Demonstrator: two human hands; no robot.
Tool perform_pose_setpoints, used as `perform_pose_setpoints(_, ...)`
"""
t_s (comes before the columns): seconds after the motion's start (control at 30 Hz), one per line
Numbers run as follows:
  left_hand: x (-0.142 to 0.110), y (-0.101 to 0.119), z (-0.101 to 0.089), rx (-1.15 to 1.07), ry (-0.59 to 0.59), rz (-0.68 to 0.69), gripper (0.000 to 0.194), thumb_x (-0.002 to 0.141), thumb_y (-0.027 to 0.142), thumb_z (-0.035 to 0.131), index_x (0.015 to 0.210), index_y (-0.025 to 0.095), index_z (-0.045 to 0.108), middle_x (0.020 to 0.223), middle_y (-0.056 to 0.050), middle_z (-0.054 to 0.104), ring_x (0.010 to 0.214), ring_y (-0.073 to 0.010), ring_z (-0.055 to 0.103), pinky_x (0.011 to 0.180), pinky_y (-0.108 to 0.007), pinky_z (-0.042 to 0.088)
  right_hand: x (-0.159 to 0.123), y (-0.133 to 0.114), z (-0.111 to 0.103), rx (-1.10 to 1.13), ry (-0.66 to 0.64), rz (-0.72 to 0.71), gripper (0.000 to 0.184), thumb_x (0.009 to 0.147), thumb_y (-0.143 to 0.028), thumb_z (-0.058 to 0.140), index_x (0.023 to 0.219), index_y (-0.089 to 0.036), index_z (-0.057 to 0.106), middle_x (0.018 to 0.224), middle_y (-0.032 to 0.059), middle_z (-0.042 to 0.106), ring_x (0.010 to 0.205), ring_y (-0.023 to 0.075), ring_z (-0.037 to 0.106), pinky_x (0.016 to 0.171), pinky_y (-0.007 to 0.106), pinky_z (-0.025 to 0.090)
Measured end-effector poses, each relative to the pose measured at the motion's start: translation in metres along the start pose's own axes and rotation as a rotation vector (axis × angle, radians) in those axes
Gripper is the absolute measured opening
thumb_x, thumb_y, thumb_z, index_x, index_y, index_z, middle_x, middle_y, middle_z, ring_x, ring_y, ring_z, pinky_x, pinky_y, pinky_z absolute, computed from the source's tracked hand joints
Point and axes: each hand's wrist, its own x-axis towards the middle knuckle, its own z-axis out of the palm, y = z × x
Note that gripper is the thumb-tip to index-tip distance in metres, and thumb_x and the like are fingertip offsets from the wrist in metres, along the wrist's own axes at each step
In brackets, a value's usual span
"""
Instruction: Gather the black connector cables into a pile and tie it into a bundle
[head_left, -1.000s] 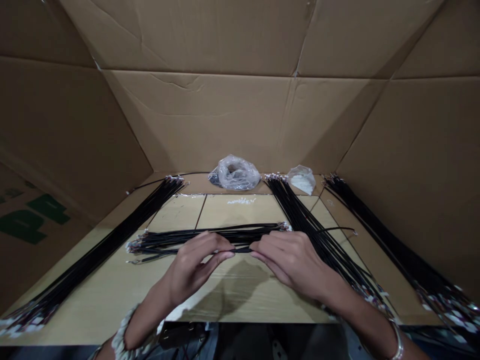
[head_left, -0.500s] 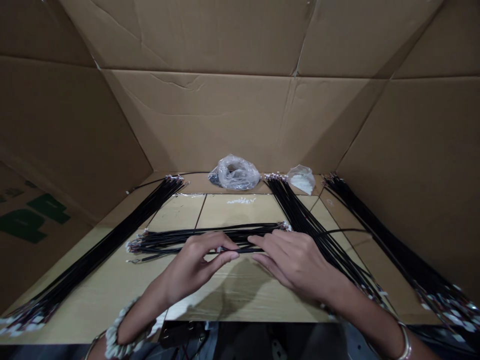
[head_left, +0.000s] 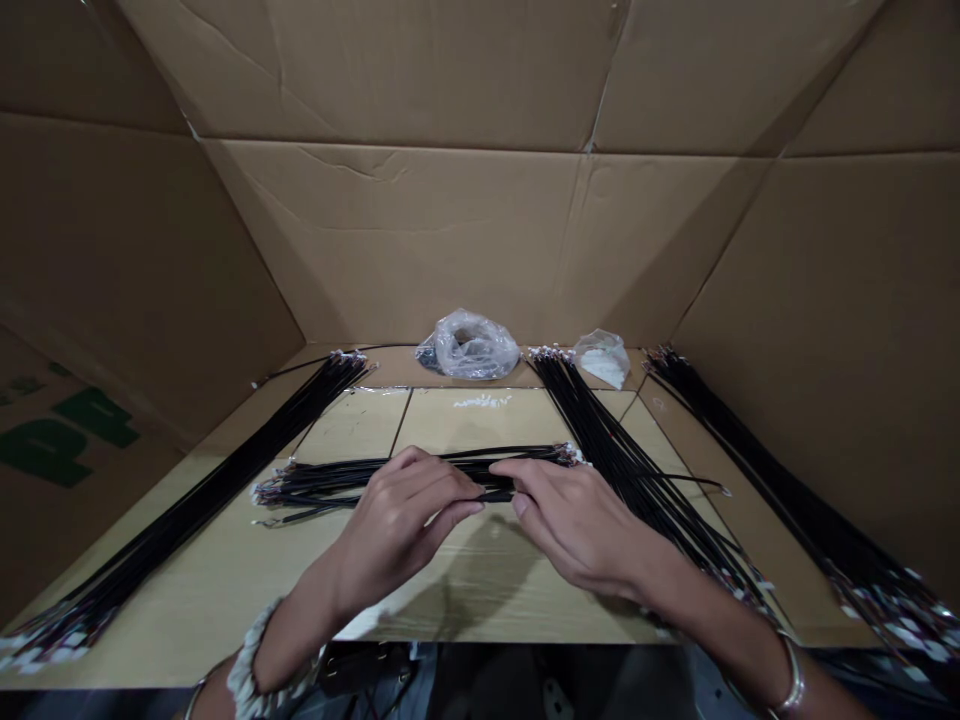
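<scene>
My left hand (head_left: 405, 520) and my right hand (head_left: 570, 515) meet over the middle of the cardboard floor (head_left: 247, 580). Both pinch a thin black cable (head_left: 496, 494) between thumb and fingers. That cable trails right, across a long bundle, to a free end (head_left: 724, 490). Just behind my fingers lies a short crosswise bundle of black cables (head_left: 330, 476) with small connectors at its ends.
Long bundles of black cables lie along the left (head_left: 225, 480), centre right (head_left: 622, 455) and far right (head_left: 780, 510). Two clear plastic bags (head_left: 469, 345) (head_left: 604, 357) sit at the back. Cardboard walls (head_left: 420, 240) enclose the space on three sides.
My hands have shifted slightly forward and closer together. The loose cable's free end on the right has swung lower and further right.
</scene>
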Motion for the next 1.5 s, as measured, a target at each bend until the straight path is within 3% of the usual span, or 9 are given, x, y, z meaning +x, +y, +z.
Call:
perform_pose_setpoints(0.17, 0.002, -0.015, 0.008, 0.028, 0.001, -0.020, 0.005, 0.094, 0.019, 0.058, 0.092, 0.019, 0.063, 0.085, 0.000, 0.075, 0.077, -0.0123, 0.068, 0.076, -0.028, 0.044, 0.013, 0.007, 0.008, 0.078, -0.023, 0.002, 0.039, 0.092, -0.014, 0.037, 0.128, -0.014, 0.052, 0.111, 0.0126, 0.071, 0.096, 0.0222, 0.068, 0.079, 0.035, 0.052)
perform_pose_setpoints(0.27, -0.001, -0.038, 0.014, 0.049, -0.031, -0.058, 0.015, 0.095, 0.029, 0.056, 0.090, 0.019, 0.065, 0.081, -0.001, 0.074, 0.074, -0.0138, 0.067, 0.074, -0.029, 0.045, 0.023, 0.016, 0.012, 0.120, -0.021, 0.011, 0.038, 0.093, -0.015, 0.038, 0.129, -0.014, 0.051, 0.116, 0.0129, 0.070, 0.101, 0.0221, 0.067, 0.084, 0.036, 0.051)
perform_pose_setpoints(0.4, -0.013, -0.073, 0.015, 0.078, 0.008, -0.175, 0.023, 0.095, 0.037, 0.055, 0.087, 0.019, 0.068, 0.077, -0.002, 0.073, 0.072, -0.0159, 0.065, 0.071, -0.029, 0.045, 0.029, 0.040, 0.015, 0.063, -0.059, 0.057, 0.031, 0.098, -0.021, 0.039, 0.122, -0.017, 0.058, 0.107, 0.0097, 0.073, 0.092, 0.0208, 0.069, 0.080, 0.034, 0.050)
perform_pose_setpoints(0.63, -0.054, -0.117, -0.011, -0.030, 0.029, -0.378, 0.032, 0.090, 0.050, 0.058, 0.084, 0.021, 0.070, 0.080, -0.004, 0.074, 0.076, -0.0181, 0.066, 0.073, -0.030, 0.049, 0.007, 0.086, 0.013, 0.006, -0.101, 0.167, 0.032, 0.103, -0.032, 0.037, 0.104, -0.020, 0.066, 0.100, 0.0062, 0.074, 0.090, 0.0199, 0.069, 0.075, 0.030, 0.047)
perform_pose_setpoints(0.87, -0.110, -0.148, -0.042, 0.025, 0.032, -0.510, 0.044, 0.086, 0.063, 0.054, 0.087, 0.025, 0.074, 0.086, -0.006, 0.076, 0.081, -0.0218, 0.067, 0.076, -0.032, 0.052, -0.009, 0.106, 0.012, -0.014, -0.200, 0.265, 0.032, 0.102, -0.031, 0.039, 0.096, -0.020, 0.068, 0.091, 0.0065, 0.074, 0.083, 0.0206, 0.069, 0.072, 0.030, 0.047)
perform_pose_setpoints(1.1, -0.138, -0.155, -0.047, 0.161, 0.057, -0.530, 0.048, 0.085, 0.067, 0.050, 0.089, 0.028, 0.076, 0.086, -0.005, 0.077, 0.085, -0.0230, 0.066, 0.080, -0.035, 0.047, -0.005, 0.108, 0.027, -0.033, -0.177, 0.202, 0.033, 0.102, -0.029, 0.037, 0.100, -0.021, 0.069, 0.098, 0.0071, 0.075, 0.092, 0.0223, 0.070, 0.075, 0.031, 0.050)
perform_pose_setpoints(1.5, -0.131, -0.146, -0.040, 0.123, 0.078, -0.532, 0.046, 0.085, 0.066, 0.051, 0.089, 0.027, 0.075, 0.086, -0.004, 0.076, 0.084, -0.0219, 0.066, 0.079, -0.034, 0.048, -0.008, 0.124, 0.045, -0.080, -0.036, 0.103, 0.032, 0.100, -0.025, 0.040, 0.108, -0.020, 0.071, 0.103, 0.0096, 0.074, 0.098, 0.0217, 0.069, 0.081, 0.034, 0.054)
